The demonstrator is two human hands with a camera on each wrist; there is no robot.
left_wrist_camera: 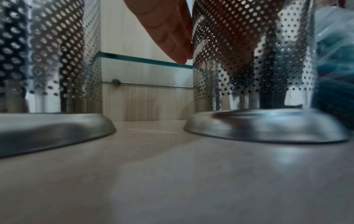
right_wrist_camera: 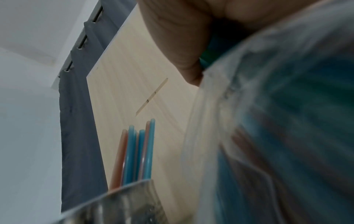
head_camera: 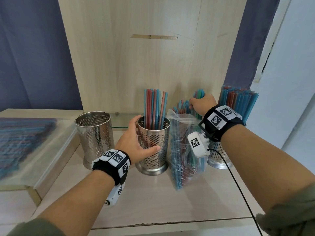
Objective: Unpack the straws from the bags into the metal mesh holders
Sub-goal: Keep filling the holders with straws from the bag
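Three perforated metal holders stand on the wooden counter. The middle holder (head_camera: pixel 153 147) (left_wrist_camera: pixel 249 60) contains several blue and red straws (head_camera: pixel 154 108) (right_wrist_camera: pixel 138 153). My left hand (head_camera: pixel 134 143) grips it, with the fingers (left_wrist_camera: pixel 172 34) behind it and the thumb in front. The left holder (head_camera: pixel 94 135) (left_wrist_camera: pixel 47 57) looks empty. The right holder (head_camera: pixel 219 159) is packed full of straws (head_camera: pixel 238 101). A clear plastic bag of straws (head_camera: pixel 184 147) (right_wrist_camera: pixel 283 136) stands between the middle and right holders. My right hand (head_camera: pixel 202 103) (right_wrist_camera: pixel 184 37) grips a bunch of straws (head_camera: pixel 198 94) at the bag's mouth.
A raised wooden step (head_camera: pixel 42 155) on the left carries another flat bag of straws (head_camera: pixel 20 140). A wooden back panel (head_camera: pixel 150 57) rises behind the holders, with a glass strip (left_wrist_camera: pixel 145 60) at its foot. A black cable (head_camera: pixel 238 186) runs from my right wrist.
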